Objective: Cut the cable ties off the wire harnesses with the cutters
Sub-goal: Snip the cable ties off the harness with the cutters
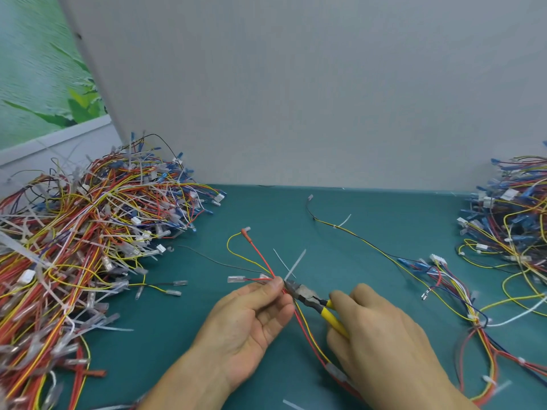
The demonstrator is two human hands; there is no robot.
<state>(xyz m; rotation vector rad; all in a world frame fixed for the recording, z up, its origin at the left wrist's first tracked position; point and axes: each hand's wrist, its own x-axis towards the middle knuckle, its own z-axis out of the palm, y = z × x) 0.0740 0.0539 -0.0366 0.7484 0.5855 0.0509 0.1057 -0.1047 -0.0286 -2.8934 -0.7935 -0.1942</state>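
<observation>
While left hand (248, 321) pinches one harness (306, 331), right hand (381, 335) grips cutters (312, 299).

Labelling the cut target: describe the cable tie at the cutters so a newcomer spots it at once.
At the front middle of the teal table, the left hand pinches a red-and-yellow harness. The yellow-handled cutters meet it at the fingertips. The tie is the broad white tail rising from that spot, crossing a thinner tail.

Left hand (248, 318) palm up, fingers (273, 287) pinched; right hand (379, 329) knuckles up, fingers (350, 295) curled tight
</observation>
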